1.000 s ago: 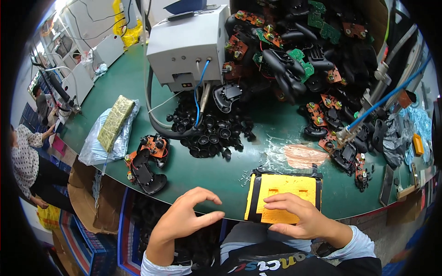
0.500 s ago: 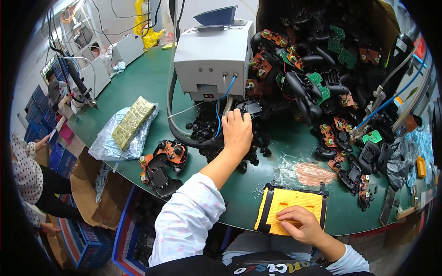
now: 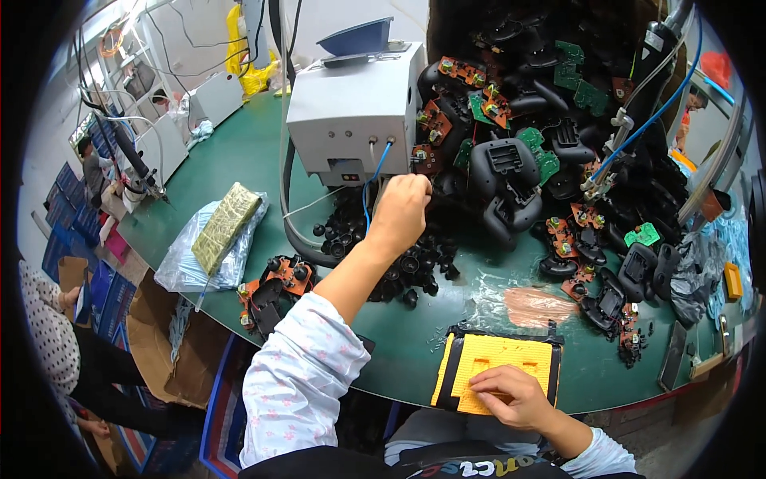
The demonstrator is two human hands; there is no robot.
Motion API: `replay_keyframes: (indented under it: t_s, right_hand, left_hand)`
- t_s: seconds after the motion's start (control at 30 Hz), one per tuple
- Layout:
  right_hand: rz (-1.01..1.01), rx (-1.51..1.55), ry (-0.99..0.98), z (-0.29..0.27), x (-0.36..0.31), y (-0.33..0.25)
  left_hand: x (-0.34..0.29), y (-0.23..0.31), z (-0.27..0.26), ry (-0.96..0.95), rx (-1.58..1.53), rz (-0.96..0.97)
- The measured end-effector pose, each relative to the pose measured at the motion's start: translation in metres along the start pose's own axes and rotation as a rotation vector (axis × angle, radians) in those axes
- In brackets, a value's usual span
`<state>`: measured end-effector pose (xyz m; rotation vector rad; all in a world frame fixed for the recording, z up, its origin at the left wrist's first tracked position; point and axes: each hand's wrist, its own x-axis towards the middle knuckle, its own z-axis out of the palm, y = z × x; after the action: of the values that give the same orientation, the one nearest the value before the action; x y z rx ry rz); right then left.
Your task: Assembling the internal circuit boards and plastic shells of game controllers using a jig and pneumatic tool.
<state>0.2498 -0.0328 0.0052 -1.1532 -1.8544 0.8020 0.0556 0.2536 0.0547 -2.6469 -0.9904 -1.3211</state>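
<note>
My left hand is raised over the bench between the grey machine and the heap. Its fingers are curled closed; anything inside them is hidden. Small black thumbstick caps lie loose below and beside it. Right of its fingertips are black game controller shells, piled with orange and green circuit boards. My right hand rests on a yellow ribbed pad edged with black tape, fingers extended, thumb apart, holding nothing visible. My left forearm partly covers an opened controller with orange boards.
A grey machine with hoses stands at the back. A gold block lies on a plastic bag at left. An air-hosed screwdriver hangs at right, near more controller parts. Another person stands at far left beyond a cardboard box.
My left hand has curled up; the black shell earlier at its fingertips no longer shows plainly. Shells in the heap have shifted. My right hand stays on the pad. The view has shifted slightly.
</note>
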Motion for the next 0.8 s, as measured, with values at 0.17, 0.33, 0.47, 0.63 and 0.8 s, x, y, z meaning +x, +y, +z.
replay_keyframes:
  t_s: [0.17, 0.33, 0.47, 0.63, 0.8]
  right_hand:
    - [0.006, -0.015, 0.001, -0.003, -0.002, -0.002]
    - [0.018, 0.002, -0.018, -0.001, 0.001, -0.003]
    - [0.030, -0.010, -0.007, 0.000, -0.001, 0.000]
    - [0.031, -0.017, -0.009, -0.001, 0.000, -0.005]
    - [0.027, 0.010, -0.005, -0.002, 0.001, 0.001]
  left_hand:
    - [-0.026, -0.002, 0.020, -0.145, -0.056, 0.103]
    - [-0.013, 0.005, 0.012, 0.128, -0.207, -0.034]
    - [-0.019, -0.002, 0.025, -0.306, -0.128, -0.019]
    - [-0.028, -0.002, 0.029, -0.035, 0.209, -0.091]
    - [-0.018, 0.009, 0.035, -0.178, 0.432, -0.086]
